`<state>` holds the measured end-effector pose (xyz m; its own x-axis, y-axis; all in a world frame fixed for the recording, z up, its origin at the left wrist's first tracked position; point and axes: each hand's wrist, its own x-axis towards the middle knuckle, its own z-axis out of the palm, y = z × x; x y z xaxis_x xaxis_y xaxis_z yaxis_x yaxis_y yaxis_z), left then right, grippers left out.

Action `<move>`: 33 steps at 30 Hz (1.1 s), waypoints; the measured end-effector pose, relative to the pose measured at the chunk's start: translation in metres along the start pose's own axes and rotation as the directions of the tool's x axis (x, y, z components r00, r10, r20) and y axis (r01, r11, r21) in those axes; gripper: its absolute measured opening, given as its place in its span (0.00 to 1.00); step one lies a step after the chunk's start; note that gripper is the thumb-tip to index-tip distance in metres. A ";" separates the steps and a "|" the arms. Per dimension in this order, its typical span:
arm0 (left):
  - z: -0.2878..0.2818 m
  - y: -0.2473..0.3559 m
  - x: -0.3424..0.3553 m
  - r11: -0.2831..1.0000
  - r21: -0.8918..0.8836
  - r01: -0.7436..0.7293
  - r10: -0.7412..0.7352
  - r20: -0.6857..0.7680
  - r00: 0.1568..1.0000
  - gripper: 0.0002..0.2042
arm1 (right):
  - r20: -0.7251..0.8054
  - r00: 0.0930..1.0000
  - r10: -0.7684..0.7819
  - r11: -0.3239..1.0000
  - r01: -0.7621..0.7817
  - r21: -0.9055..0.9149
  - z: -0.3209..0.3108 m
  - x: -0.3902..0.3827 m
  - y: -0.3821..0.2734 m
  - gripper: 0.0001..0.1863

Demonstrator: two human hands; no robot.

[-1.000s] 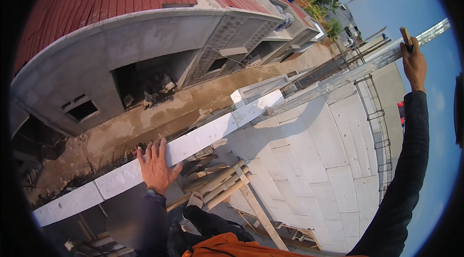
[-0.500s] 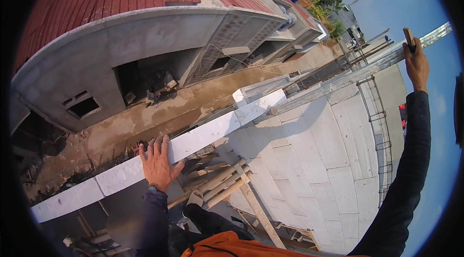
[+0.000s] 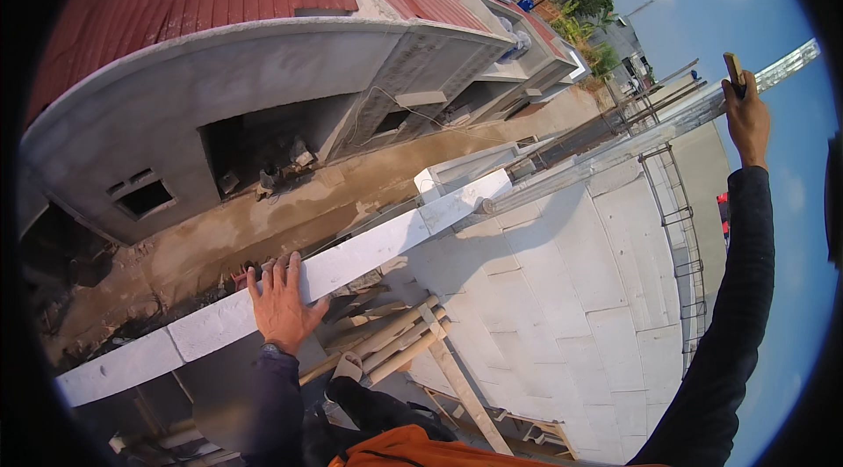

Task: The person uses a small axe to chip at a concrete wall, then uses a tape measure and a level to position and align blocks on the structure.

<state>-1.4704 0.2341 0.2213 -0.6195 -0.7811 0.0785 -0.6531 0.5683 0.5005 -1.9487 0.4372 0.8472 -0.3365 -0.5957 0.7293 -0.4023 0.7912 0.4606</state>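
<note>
My left hand (image 3: 285, 309) lies palm down on a row of white lightweight blocks (image 3: 360, 254) along the wall's top. Its fingers are spread over the block faces and hold nothing. With my arm stretched far out, my right hand (image 3: 747, 126) is closed around a short tool with a wooden handle (image 3: 734, 73). The tool's working end cannot be made out. Close to that hand runs a long silvery metal-looking bar (image 3: 788, 65), which reaches back toward the end of the block row. Whether the hand touches the bar, I cannot tell.
A white block wall (image 3: 562, 291) drops away below on the right, beside a steel rebar cage (image 3: 680, 238). Wooden poles (image 3: 399, 340) and a plank (image 3: 465, 379) stand below, near my foot (image 3: 349, 368). Across a muddy lane (image 3: 351, 195) is a grey building (image 3: 263, 80) with a red roof.
The view has shifted slightly, so my right hand and the tool appear a little left and lower. My left hand stays flat on the blocks, and the right grip is unchanged.
</note>
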 end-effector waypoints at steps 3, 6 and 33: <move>-0.002 -0.001 0.000 1.000 0.007 0.005 -0.005 -0.003 1.000 0.47 | -0.028 0.999 -0.033 0.999 0.034 0.011 0.001 -0.001 -0.003 0.23; -0.001 0.000 0.001 1.000 0.005 0.002 -0.002 -0.003 1.000 0.47 | -0.039 0.999 -0.028 1.000 0.029 0.012 -0.003 -0.004 -0.007 0.21; -0.003 -0.001 0.001 1.000 -0.007 0.005 -0.005 0.030 1.000 0.49 | -0.052 0.998 -0.032 0.999 0.034 0.035 -0.007 -0.005 -0.012 0.21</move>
<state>-1.4688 0.2318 0.2239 -0.6294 -0.7755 0.0500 -0.6531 0.5627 0.5068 -1.9359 0.4312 0.8418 -0.2785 -0.6127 0.7396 -0.4434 0.7651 0.4669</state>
